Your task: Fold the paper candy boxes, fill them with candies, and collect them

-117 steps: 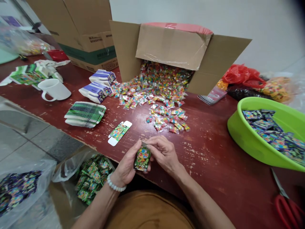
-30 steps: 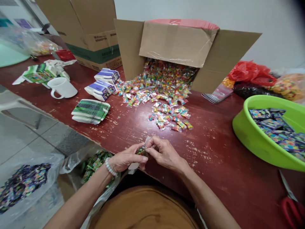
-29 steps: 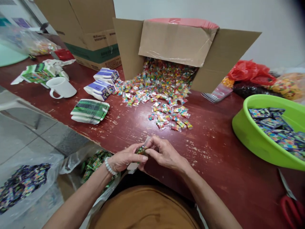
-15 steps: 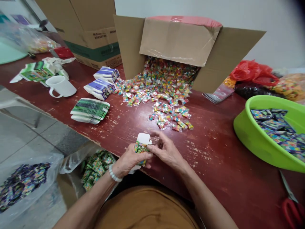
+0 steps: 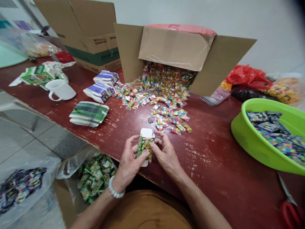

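Note:
A small green printed candy box with white end flaps folded out at top and bottom is held over the table's front edge. My left hand grips it from the left, thumb across its front. From the right, my right hand pinches its side edge between thumb and fingers. Just beyond lie clear-wrapped colourful candies, spilling out of an open cardboard carton. To the left rests a stack of flattened green boxes.
A white mug and purple boxes stand at left. A lime-green basin of dark packets is at right, near red-handled scissors. Below the table edge are green packets in a lined carton and a bag of purple packets.
The small box has turned to show its printed front and looks more opened out. Both hands have shifted slightly, and the left fingers now sit along its left side. The view has tilted a little.

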`<state>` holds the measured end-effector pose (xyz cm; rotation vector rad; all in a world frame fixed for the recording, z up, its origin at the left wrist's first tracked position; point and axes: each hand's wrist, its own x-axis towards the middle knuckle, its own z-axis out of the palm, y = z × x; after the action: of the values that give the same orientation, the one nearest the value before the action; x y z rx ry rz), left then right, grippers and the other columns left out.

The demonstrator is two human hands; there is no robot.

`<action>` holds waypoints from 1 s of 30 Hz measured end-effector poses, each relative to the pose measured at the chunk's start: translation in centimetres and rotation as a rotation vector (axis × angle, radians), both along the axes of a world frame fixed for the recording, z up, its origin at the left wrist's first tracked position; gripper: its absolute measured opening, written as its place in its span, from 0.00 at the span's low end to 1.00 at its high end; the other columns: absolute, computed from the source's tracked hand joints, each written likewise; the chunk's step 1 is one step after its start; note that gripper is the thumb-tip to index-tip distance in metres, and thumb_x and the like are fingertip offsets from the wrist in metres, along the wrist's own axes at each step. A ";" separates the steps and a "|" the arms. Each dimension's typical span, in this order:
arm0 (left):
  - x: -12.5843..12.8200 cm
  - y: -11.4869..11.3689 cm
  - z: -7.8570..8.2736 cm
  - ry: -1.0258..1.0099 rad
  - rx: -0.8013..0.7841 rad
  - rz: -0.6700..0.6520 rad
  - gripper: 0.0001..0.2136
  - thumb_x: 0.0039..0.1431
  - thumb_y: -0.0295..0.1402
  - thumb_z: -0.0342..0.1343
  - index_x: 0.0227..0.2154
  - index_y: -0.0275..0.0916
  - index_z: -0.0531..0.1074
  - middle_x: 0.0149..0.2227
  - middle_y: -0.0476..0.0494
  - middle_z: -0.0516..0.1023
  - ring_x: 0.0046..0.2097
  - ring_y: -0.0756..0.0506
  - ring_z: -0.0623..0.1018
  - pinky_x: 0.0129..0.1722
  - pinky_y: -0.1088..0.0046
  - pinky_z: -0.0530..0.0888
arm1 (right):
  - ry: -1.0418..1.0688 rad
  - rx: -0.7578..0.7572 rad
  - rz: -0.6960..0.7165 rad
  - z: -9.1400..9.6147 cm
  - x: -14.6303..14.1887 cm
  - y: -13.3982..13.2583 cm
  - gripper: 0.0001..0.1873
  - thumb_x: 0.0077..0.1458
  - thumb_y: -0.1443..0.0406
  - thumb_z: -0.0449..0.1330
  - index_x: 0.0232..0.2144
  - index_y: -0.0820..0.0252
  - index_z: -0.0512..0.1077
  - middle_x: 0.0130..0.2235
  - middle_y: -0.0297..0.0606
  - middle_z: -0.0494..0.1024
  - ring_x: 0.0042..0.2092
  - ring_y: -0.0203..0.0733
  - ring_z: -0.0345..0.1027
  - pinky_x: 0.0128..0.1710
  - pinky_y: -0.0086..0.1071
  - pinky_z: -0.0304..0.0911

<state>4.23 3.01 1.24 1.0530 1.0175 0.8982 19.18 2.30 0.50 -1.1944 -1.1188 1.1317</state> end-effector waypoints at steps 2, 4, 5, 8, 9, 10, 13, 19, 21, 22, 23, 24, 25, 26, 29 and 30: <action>0.5 -0.3 0.4 -0.070 0.026 0.036 0.36 0.54 0.31 0.64 0.62 0.51 0.51 0.50 0.43 0.77 0.43 0.45 0.80 0.42 0.69 0.77 | 0.053 0.004 -0.036 -0.2 -0.7 -0.3 0.22 0.57 0.62 0.59 0.53 0.55 0.61 0.40 0.37 0.77 0.40 0.40 0.73 0.40 0.32 0.68; 0.7 -0.3 0.7 -0.100 0.063 0.055 0.34 0.53 0.29 0.64 0.61 0.50 0.56 0.57 0.42 0.73 0.52 0.44 0.76 0.48 0.70 0.74 | 0.066 0.025 -0.067 -0.4 -1.2 -0.5 0.19 0.56 0.62 0.59 0.51 0.55 0.64 0.41 0.37 0.77 0.41 0.39 0.72 0.41 0.32 0.68; 0.7 -0.3 0.8 -0.100 0.080 0.061 0.32 0.53 0.29 0.64 0.59 0.49 0.59 0.59 0.43 0.71 0.55 0.43 0.74 0.50 0.72 0.73 | 0.066 0.037 -0.074 -0.5 -1.3 -0.5 0.18 0.56 0.63 0.59 0.50 0.55 0.65 0.41 0.37 0.76 0.40 0.39 0.72 0.42 0.32 0.68; 0.3 -0.1 0.7 -0.067 0.076 0.034 0.25 0.54 0.31 0.64 0.54 0.47 0.64 0.55 0.44 0.74 0.52 0.44 0.76 0.46 0.74 0.74 | 0.058 0.052 -0.055 -0.5 -1.1 -0.4 0.15 0.56 0.63 0.60 0.47 0.56 0.69 0.39 0.36 0.76 0.39 0.38 0.70 0.41 0.31 0.67; 0.1 -0.1 0.6 -0.060 0.045 0.005 0.23 0.56 0.33 0.63 0.53 0.46 0.65 0.51 0.44 0.76 0.47 0.45 0.78 0.42 0.75 0.75 | 0.048 0.038 -0.034 -0.5 -0.9 -0.4 0.14 0.57 0.62 0.60 0.46 0.57 0.71 0.38 0.35 0.76 0.38 0.38 0.70 0.40 0.31 0.66; -0.2 -0.1 0.5 -0.060 0.003 -0.031 0.20 0.58 0.36 0.61 0.52 0.46 0.65 0.46 0.45 0.78 0.41 0.46 0.78 0.38 0.75 0.75 | 0.037 0.012 -0.013 -0.5 -0.7 -0.3 0.12 0.57 0.61 0.60 0.43 0.58 0.72 0.37 0.35 0.77 0.37 0.38 0.70 0.40 0.31 0.66; -0.8 -0.3 0.5 -0.078 -0.092 -0.102 0.17 0.63 0.42 0.55 0.52 0.44 0.67 0.40 0.46 0.79 0.34 0.49 0.77 0.34 0.75 0.73 | 0.026 -0.100 0.022 -0.3 0.0 0.1 0.12 0.56 0.58 0.61 0.35 0.61 0.76 0.33 0.36 0.78 0.34 0.38 0.69 0.37 0.30 0.65; -1.7 -0.1 0.2 -0.025 -0.077 -0.160 0.17 0.64 0.44 0.53 0.52 0.42 0.69 0.42 0.45 0.78 0.37 0.48 0.75 0.36 0.74 0.71 | -0.011 -0.139 0.101 -0.1 0.9 0.2 0.12 0.55 0.57 0.62 0.33 0.62 0.76 0.32 0.35 0.78 0.32 0.36 0.68 0.36 0.29 0.63; -2.0 0.2 0.2 0.040 -0.043 -0.156 0.17 0.63 0.44 0.54 0.50 0.41 0.70 0.41 0.45 0.78 0.37 0.47 0.75 0.37 0.74 0.71 | -0.055 -0.128 0.157 0.1 1.1 0.2 0.12 0.56 0.58 0.62 0.33 0.61 0.76 0.30 0.33 0.76 0.31 0.35 0.66 0.33 0.28 0.61; -2.1 0.3 0.2 0.084 -0.018 -0.153 0.17 0.63 0.44 0.54 0.50 0.40 0.71 0.41 0.45 0.78 0.38 0.47 0.75 0.38 0.73 0.71 | -0.072 -0.123 0.175 0.1 1.3 0.2 0.11 0.56 0.58 0.61 0.33 0.61 0.75 0.29 0.32 0.75 0.30 0.34 0.65 0.32 0.28 0.60; -2.2 0.4 0.3 0.130 0.009 -0.154 0.17 0.62 0.44 0.54 0.49 0.39 0.71 0.41 0.45 0.78 0.39 0.47 0.75 0.39 0.73 0.71 | -0.084 -0.120 0.187 0.1 1.4 0.2 0.11 0.56 0.58 0.61 0.32 0.61 0.74 0.28 0.31 0.74 0.30 0.34 0.63 0.31 0.27 0.59; -2.3 0.4 0.4 0.171 0.035 -0.158 0.17 0.62 0.44 0.54 0.49 0.39 0.72 0.41 0.45 0.78 0.40 0.46 0.75 0.40 0.73 0.71 | -0.091 -0.118 0.193 0.2 1.5 0.1 0.11 0.56 0.58 0.61 0.31 0.61 0.74 0.28 0.31 0.73 0.29 0.33 0.62 0.30 0.27 0.59; -2.3 0.4 0.5 0.205 0.061 -0.163 0.17 0.63 0.44 0.54 0.49 0.39 0.72 0.41 0.45 0.78 0.40 0.46 0.75 0.40 0.73 0.71 | -0.094 -0.118 0.199 0.2 1.6 0.1 0.11 0.56 0.58 0.61 0.30 0.61 0.73 0.27 0.30 0.72 0.29 0.33 0.61 0.30 0.27 0.58; -2.3 0.4 0.6 0.231 0.085 -0.167 0.17 0.63 0.44 0.54 0.49 0.39 0.73 0.41 0.45 0.78 0.41 0.46 0.75 0.41 0.73 0.71 | -0.090 -0.121 0.204 0.2 1.6 0.1 0.11 0.56 0.58 0.61 0.29 0.61 0.72 0.27 0.30 0.71 0.29 0.33 0.61 0.30 0.27 0.58; -2.4 0.3 0.6 0.274 0.143 -0.182 0.17 0.64 0.43 0.52 0.48 0.39 0.73 0.39 0.46 0.78 0.40 0.46 0.75 0.41 0.73 0.71 | -0.058 -0.136 0.220 0.3 1.6 0.1 0.12 0.54 0.58 0.63 0.27 0.61 0.71 0.26 0.30 0.70 0.29 0.33 0.60 0.30 0.27 0.57; -2.4 0.2 0.5 0.282 0.156 -0.191 0.16 0.64 0.43 0.52 0.48 0.39 0.73 0.38 0.47 0.78 0.39 0.47 0.74 0.40 0.74 0.71 | -0.038 -0.142 0.220 0.4 1.5 0.1 0.13 0.53 0.57 0.63 0.26 0.61 0.71 0.26 0.30 0.69 0.28 0.33 0.60 0.30 0.27 0.57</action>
<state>1.83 3.23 1.76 1.4131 1.0688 0.6940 20.66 2.45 0.86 -1.2280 -1.2383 1.3802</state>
